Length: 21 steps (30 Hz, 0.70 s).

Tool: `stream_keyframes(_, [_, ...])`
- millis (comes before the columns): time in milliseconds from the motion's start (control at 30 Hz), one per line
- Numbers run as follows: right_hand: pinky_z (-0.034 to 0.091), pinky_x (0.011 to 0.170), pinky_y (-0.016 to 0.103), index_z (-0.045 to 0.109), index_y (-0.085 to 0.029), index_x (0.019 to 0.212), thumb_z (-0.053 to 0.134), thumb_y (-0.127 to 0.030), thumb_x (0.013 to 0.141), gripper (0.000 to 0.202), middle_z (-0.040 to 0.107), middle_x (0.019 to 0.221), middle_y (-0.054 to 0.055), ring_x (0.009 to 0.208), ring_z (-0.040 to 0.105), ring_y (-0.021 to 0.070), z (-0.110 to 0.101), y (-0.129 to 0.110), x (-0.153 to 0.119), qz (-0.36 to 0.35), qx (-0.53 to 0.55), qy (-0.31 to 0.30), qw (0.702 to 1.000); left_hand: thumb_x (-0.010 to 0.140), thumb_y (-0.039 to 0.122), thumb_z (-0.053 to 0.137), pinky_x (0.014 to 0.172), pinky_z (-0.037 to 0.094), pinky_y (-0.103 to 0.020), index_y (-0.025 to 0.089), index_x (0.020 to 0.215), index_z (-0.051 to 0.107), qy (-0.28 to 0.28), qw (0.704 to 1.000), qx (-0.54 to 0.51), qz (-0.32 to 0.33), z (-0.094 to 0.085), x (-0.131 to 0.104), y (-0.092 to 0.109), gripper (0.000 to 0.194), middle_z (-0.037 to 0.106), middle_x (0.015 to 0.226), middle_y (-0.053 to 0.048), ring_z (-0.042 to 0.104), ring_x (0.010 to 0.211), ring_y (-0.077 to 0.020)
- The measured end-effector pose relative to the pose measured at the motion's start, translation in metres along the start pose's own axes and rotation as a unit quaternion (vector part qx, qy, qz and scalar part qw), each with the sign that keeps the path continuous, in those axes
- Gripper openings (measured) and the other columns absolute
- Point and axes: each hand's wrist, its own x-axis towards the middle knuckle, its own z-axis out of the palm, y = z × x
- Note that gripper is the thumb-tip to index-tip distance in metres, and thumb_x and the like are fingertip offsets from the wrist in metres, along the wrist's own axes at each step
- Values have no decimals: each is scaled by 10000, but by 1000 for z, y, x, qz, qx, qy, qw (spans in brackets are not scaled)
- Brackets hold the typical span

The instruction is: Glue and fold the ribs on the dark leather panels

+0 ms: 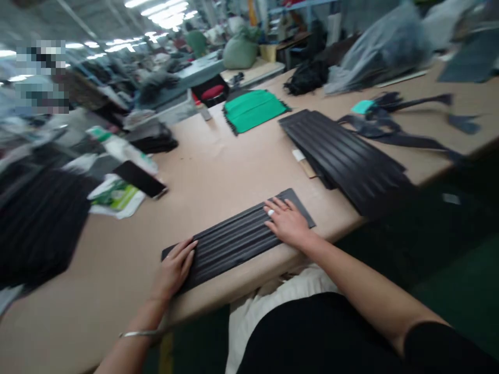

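Observation:
A dark ribbed panel (234, 234) lies flat along the front edge of the tan table (210, 171). On the panel's left end rests my left hand (175, 267), its fingers lying over the surface. My right hand (287, 221) is spread flat on the panel near its right end, with a ring on one finger. Neither hand grips the panel visibly. To the right, a stack of similar dark ribbed panels (343, 156) sits at the table's edge, partly over a small pale-and-brown object (304, 163).
A green piece (255, 110) lies at the back. Dark fabric strips (390, 124) and a plastic-covered bundle (382, 49) are at the right. At left are a phone (140, 179), a green-and-white packet (116, 196) and a dark fabric pile (39, 223).

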Motion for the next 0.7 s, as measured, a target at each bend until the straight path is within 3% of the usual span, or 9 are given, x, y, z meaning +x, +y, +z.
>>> stream_keyframes(133, [287, 1195, 629, 558, -165, 1476, 481, -323, 1052, 459, 466, 1592, 132, 1504, 372, 337, 11, 14, -7, -35, 16, 7, 999, 987, 427, 649, 977, 577, -478, 182, 1315, 616, -5, 995, 25, -93, -24, -22, -2, 411, 624, 1345, -114, 646, 1158, -257])
stream_keyframes(233, [298, 1170, 627, 569, -157, 1453, 460, -368, 1053, 465, 491, 1575, 142, 1474, 404, 351, 15, 16, -6, -62, -45, 24, 997, 987, 411, 652, 964, 583, -476, 181, 1318, 611, -5, 990, 26, -137, -22, -35, -12, 406, 626, 1336, -113, 649, 1145, -253])
stream_keyframes(300, [327, 1147, 613, 599, -118, 1403, 481, -355, 1041, 449, 541, 1521, 174, 1414, 457, 370, 19, 3, 8, -88, -56, 24, 994, 993, 409, 642, 968, 582, -470, 192, 1314, 615, -3, 988, 23, -155, -14, -37, -17, 389, 624, 1344, -115, 648, 1144, -245])
stream_keyframes(400, [429, 1067, 512, 647, -80, 1315, 537, -252, 1015, 363, 629, 1368, 189, 1255, 547, 342, 37, -47, 48, -129, 6, -27, 991, 1001, 406, 630, 975, 580, -463, 204, 1307, 622, 1, 985, 14, -170, 5, -31, -24, 367, 620, 1354, -115, 646, 1145, -238])
stream_keyframes(567, [489, 919, 438, 713, -146, 1143, 571, -177, 995, 208, 663, 1179, 150, 1093, 565, 303, 85, -155, 104, -147, 42, -87, 984, 1007, 405, 617, 1027, 553, -480, 231, 1320, 623, 15, 986, -25, -166, 41, -18, -31, 358, 597, 1403, -118, 624, 1195, -244])
stream_keyframes(700, [472, 901, 459, 699, -159, 1074, 520, -205, 1029, 191, 642, 1146, 145, 1063, 537, 301, 107, -186, 110, -142, 21, -92, 985, 1023, 265, 528, 1093, 521, -504, 196, 1311, 643, 52, 984, -50, -161, 63, -17, -38, 318, 626, 1347, -154, 601, 1240, -292])
